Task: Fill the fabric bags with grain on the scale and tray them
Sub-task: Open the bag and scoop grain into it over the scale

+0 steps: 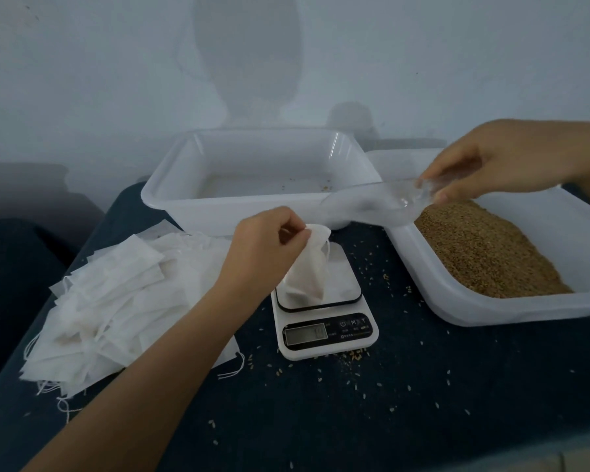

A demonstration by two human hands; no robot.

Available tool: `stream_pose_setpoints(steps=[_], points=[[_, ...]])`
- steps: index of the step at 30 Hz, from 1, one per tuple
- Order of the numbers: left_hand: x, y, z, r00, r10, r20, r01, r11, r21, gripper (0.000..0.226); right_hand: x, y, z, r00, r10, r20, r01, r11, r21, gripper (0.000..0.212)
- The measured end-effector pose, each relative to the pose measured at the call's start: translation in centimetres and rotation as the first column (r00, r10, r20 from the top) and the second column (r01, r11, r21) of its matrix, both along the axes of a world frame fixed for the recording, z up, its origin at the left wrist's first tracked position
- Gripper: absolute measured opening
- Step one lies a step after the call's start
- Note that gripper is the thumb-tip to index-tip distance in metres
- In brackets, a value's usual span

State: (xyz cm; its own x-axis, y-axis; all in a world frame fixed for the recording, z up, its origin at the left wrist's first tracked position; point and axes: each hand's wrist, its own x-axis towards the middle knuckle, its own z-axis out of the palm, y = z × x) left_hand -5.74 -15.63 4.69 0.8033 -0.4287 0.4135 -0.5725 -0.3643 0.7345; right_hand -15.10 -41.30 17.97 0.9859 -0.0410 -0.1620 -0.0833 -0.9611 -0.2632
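Note:
A white fabric bag [309,267] stands on the platform of a white digital scale [324,321]. My left hand [266,247] pinches the bag's top edge and holds its mouth apart. My right hand [491,165] grips the handle of a clear plastic scoop [365,204], whose blurred front end tilts down toward the bag's mouth. To the right, a white tray [457,298] holds brown grain [484,250]. Behind the scale sits another white tray [171,195] with only a few stray grains on its floor.
A loose pile of flat white fabric bags [116,301] with drawstrings lies left of the scale. Everything rests on a dark blue cloth surface [423,386] strewn with spilled grains. A pale wall rises close behind the trays.

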Motion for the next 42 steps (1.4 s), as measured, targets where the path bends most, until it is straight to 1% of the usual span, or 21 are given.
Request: stream_pose_setpoints(steps=[3,5,7,10,13,16,21,24,30,32,34,35,37,39,41,42], points=[[0.0,-0.9,0.0,0.998,0.061,0.029,-0.062,0.997,0.053,0.014,-1.3,-2.6,-1.9,0.980,-0.178,0.083,0.160,0.969,0.191,0.051],[0.2,-1.5,-0.1,0.995,0.091,0.032,-0.094,0.992,0.085,0.013,-1.6,-4.3,-3.4,0.938,-0.325,0.121,0.281,0.917,0.283,0.042],[0.5,-2.1,-0.4,0.993,0.115,0.026,-0.117,0.985,0.127,0.010,-1.5,-5.4,-5.1,0.879,-0.463,0.115,0.404,0.851,0.337,0.028],[0.9,-3.1,-0.8,0.990,0.135,0.030,-0.139,0.973,0.186,0.006,-0.9,-5.8,-7.7,0.806,-0.587,0.072,0.539,0.779,0.321,0.025],[1.4,-3.7,-1.1,0.990,0.135,0.031,-0.138,0.970,0.202,0.008,0.0,-5.6,-9.6,0.741,-0.670,0.037,0.633,0.716,0.295,0.026],[1.9,-3.8,-1.6,0.992,0.126,0.026,-0.128,0.967,0.219,0.005,1.2,-5.0,-10.8,0.717,-0.697,-0.007,0.681,0.699,0.219,0.027],[2.5,-3.2,-2.3,0.995,0.101,-0.018,-0.096,0.977,0.190,0.015,3.1,-3.8,-12.4,0.744,-0.665,-0.056,0.668,0.740,0.079,0.030],[2.7,-2.8,-2.5,0.995,0.095,-0.025,-0.089,0.980,0.177,0.017,3.5,-3.5,-12.7,0.773,-0.630,-0.074,0.632,0.774,0.017,0.031],[2.5,-1.9,-2.4,0.995,0.099,-0.022,-0.095,0.986,0.137,0.016,3.4,-3.1,-12.8,0.786,-0.604,-0.131,0.595,0.797,-0.100,0.025],[2.3,-1.4,-2.2,0.995,0.102,-0.003,-0.101,0.988,0.118,0.016,3.4,-3.2,-12.3,0.792,-0.600,-0.109,0.586,0.799,-0.135,0.028],[2.2,-0.7,-2.1,0.994,0.108,0.018,-0.109,0.989,0.102,0.015,3.4,-3.1,-11.3,0.804,-0.595,-0.001,0.588,0.795,-0.147,0.032],[2.1,-0.4,-2.1,0.994,0.110,0.030,-0.112,0.989,0.097,0.014,3.3,-2.9,-10.8,0.806,-0.585,0.094,0.592,0.797,-0.117,0.033],[1.9,0.3,-2.2,0.993,0.109,0.050,-0.113,0.990,0.087,0.013,3.0,-1.7,-9.8,0.789,-0.530,0.311,0.552,0.833,0.018,0.028],[1.7,0.9,-2.3,0.991,0.112,0.067,-0.118,0.989,0.088,0.011,2.6,0.9,-9.1,0.762,-0.459,0.457,0.410,0.888,0.208,0.018],[1.5,1.3,-2.6,0.990,0.115,0.086,-0.124,0.986,0.113,0.009,2.3,3.9,-9.0,0.785,-0.388,0.483,0.244,0.910,0.335,0.022],[1.4,1.5,-2.8,0.989,0.114,0.093,-0.125,0.984,0.127,0.008,2.3,5.2,-9.1,0.817,-0.344,0.462,0.192,0.919,0.344,0.025]])
